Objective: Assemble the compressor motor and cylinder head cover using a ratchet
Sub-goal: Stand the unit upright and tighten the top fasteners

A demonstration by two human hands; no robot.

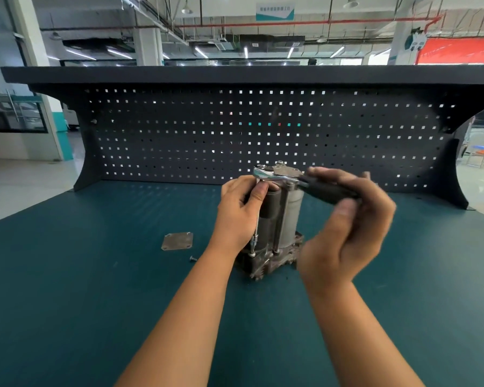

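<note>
Green workbench [95, 275] with the compressor [288, 219] upright at its centre.
Right hand [347, 230], blurred, grasps the black handle of the ratchet [280, 177]; left hand [239, 213] grips the extension bar [254, 241] beneath its head; cover plate [177, 241] and bolt [192, 258] lie left of the compressor.
</note>
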